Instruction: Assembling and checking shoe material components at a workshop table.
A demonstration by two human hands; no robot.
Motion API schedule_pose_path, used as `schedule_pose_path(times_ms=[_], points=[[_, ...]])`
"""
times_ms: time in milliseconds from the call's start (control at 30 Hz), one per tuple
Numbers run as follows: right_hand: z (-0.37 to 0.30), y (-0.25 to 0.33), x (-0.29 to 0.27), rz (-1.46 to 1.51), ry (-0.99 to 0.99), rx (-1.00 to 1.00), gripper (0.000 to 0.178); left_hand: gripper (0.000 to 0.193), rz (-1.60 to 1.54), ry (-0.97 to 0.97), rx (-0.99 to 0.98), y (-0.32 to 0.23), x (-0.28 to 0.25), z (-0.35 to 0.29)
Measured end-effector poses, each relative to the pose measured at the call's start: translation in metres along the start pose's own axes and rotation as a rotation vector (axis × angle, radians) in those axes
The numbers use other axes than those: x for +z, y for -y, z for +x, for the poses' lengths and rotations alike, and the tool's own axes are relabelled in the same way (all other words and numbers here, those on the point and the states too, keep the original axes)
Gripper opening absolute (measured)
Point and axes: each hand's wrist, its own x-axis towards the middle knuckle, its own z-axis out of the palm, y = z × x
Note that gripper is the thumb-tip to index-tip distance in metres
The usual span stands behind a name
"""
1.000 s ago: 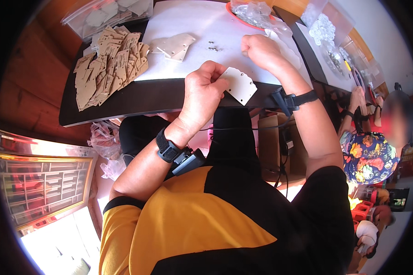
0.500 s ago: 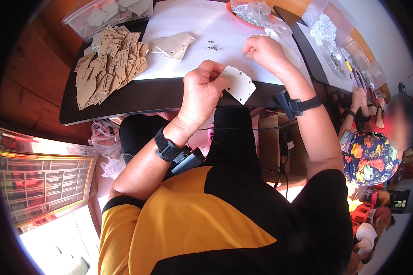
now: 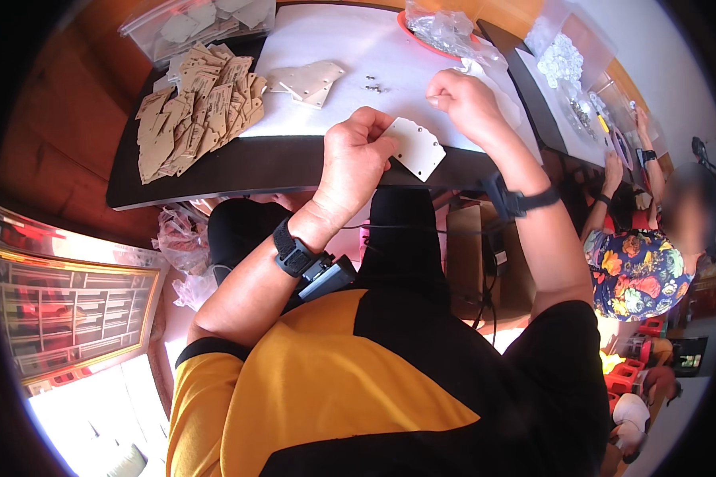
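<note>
My left hand (image 3: 353,156) pinches a thin white plate (image 3: 418,150) by its left edge. The plate has one curved side and several small holes, and it is held over the table's near edge. Close by on the right, my right hand (image 3: 465,99) is raised with its fingers curled into a pinch; whatever may be between the fingertips is too small to make out. A few small metal pieces (image 3: 372,83) lie on the white sheet (image 3: 358,36) beyond my hands. Left of them, a few similar plates (image 3: 314,83) rest in a loose stack.
At the left, a big heap of brownish plates (image 3: 199,115) sits by a clear bin (image 3: 207,28) of more plates. A red tray (image 3: 433,44) with plastic bags stands at the back. A co-worker (image 3: 644,262) works at the table on the right, near white parts (image 3: 561,60).
My right hand has come slightly nearer to me, still pinched. The plate stays in my left hand. The view has shifted a little, and the co-worker's hands have moved apart.
</note>
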Motion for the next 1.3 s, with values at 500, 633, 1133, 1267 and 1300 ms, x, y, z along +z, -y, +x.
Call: schedule_pose_path(times_ms=[500,633,1133,1267,1300], points=[[-0.043,0.053,0.041,0.580,-0.253,-0.127,0.013,0.016,-0.051,0.017,0.027,-0.002,-0.003,0.001],[-0.042,0.055,0.046,0.689,-0.271,-0.101,0.009,0.015,-0.124,0.046,-0.027,-0.003,-0.007,0.000],[-0.040,0.053,0.053,0.741,-0.264,-0.050,0.007,0.016,-0.047,0.035,0.016,0.006,-0.005,0.004],[-0.039,0.050,0.058,0.792,-0.242,0.019,0.010,0.017,-0.049,0.032,0.045,0.009,-0.007,0.004],[-0.039,0.049,0.058,0.792,-0.245,0.019,0.010,0.014,-0.047,0.021,0.060,0.007,-0.006,0.003]])
